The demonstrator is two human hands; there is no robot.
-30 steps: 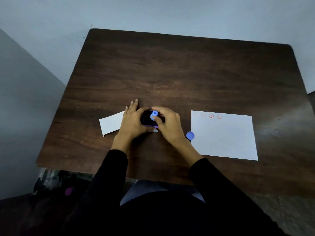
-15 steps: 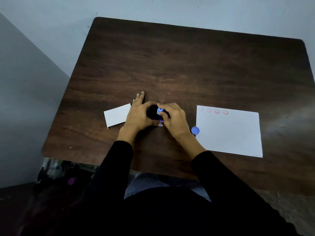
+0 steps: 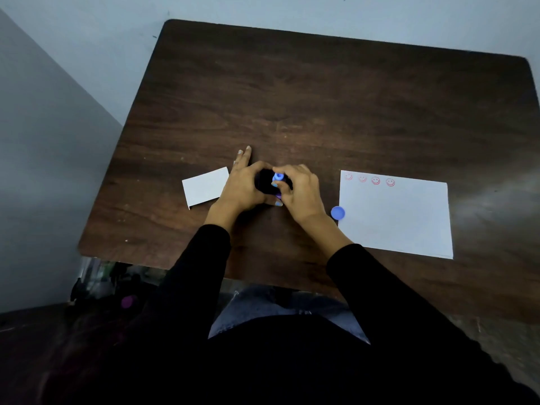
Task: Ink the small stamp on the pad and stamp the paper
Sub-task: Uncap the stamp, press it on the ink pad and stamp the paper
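Inking step, just left of paper [image 3: 394, 217] — right hand [image 3: 301, 194] pinching stamp [image 3: 278, 177] onto pad [image 3: 264, 182], left hand [image 3: 244, 188] gripping pad; four red faces printed, next print pending.

The worktop [image 3: 321, 97] is a dark brown wood-grain laminate surface with rounded far corners, its far edge set against a plain pale blue-grey wall [image 3: 292, 10]. A second grey wall [image 3: 43, 171] runs along the left side and meets the first in a corner beyond the far-left corner of the worktop. Lighting is dim and uneven, with a faint sheen on the right part of the surface, and the floor [image 3: 29, 331] at lower left lies in deep shadow, its detail indistinct.
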